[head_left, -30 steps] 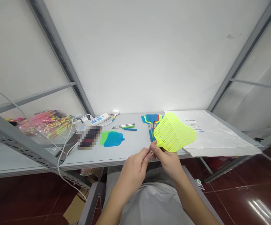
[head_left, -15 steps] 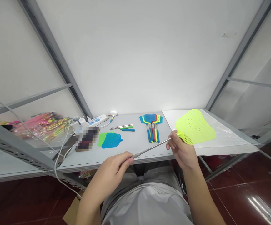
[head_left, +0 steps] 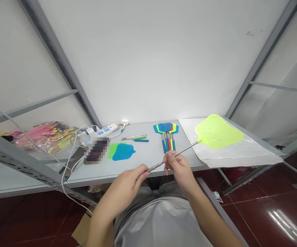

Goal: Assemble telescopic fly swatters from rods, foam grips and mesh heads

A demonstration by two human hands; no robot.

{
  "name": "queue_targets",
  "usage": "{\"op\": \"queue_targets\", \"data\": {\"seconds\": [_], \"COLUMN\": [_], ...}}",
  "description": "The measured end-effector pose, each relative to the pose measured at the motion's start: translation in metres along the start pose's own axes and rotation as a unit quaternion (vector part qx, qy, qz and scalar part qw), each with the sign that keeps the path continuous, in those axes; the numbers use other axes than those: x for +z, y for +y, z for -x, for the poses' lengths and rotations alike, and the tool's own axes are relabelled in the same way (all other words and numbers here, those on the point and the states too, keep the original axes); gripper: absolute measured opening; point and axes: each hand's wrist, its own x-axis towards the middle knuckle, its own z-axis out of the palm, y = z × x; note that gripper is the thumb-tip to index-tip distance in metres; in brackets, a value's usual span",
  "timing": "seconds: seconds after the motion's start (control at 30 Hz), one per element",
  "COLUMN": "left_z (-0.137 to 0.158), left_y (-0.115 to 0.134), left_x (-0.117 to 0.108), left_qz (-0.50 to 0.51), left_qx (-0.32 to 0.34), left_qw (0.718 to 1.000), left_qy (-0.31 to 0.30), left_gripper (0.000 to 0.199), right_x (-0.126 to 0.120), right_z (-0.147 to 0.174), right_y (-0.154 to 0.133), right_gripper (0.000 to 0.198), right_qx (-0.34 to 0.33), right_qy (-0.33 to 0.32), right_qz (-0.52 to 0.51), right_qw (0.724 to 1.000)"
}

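A fly swatter with a yellow perforated head (head_left: 219, 133) and a thin metal rod is held across the front of the table, its head to the right. My left hand (head_left: 133, 180) is closed around the thick grey end of the rod. Farther along, my right hand (head_left: 177, 168) pinches the rod about midway. Behind it lies a fan of finished-looking fly swatters (head_left: 165, 127) with blue, red and yellow handles. To the left are a blue swatter head (head_left: 123, 152) over a green swatter head (head_left: 112, 151). Near these lie metal rods (head_left: 130, 137), a green handle (head_left: 142, 138) and a blue handle (head_left: 141, 140).
A white plastic sheet (head_left: 215, 159) covers the table's right side. On the left sit a white power strip (head_left: 107, 130), a pixelated dark object (head_left: 96, 151) and a trailing white cable (head_left: 62, 178). Bagged colourful items (head_left: 42, 137) lie beyond the metal shelf post (head_left: 35, 163).
My right hand has slid left along the rod, away from the yellow head. The head now sits slightly higher and farther right. My left hand keeps its hold on the rod's end.
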Motion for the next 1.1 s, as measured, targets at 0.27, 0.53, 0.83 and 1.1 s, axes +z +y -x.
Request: {"op": "queue_targets", "data": {"seconds": [0.27,0.53,0.83,1.1], "left_z": [0.027,0.019,-0.005,-0.017], "left_y": [-0.052,-0.039,0.015,0.026], "left_x": [-0.041,-0.027,0.015,0.058], "left_qz": [-0.019,-0.135,-0.142,0.233], "left_qx": [-0.061,-0.031,0.067,0.181], "left_qw": [0.998,0.966,0.912,0.933], "left_qy": [0.006,0.219,0.38,0.205], "left_gripper": [0.034,0.031,0.013,0.026], "right_x": [-0.095,-0.065,0.013,0.011], "right_z": [-0.018,-0.02,0.001,0.003], "right_y": [-0.046,-0.035,0.005,0.0], "right_gripper": [0.04,0.04,0.031,0.027], "right_qx": [-0.073,-0.08,0.044,0.014], "right_qy": [0.175,0.178,0.034,0.069], "right_qz": [-0.092,-0.15,-0.181,-0.178], "right_qw": [0.977,0.969,0.982,0.982]}}
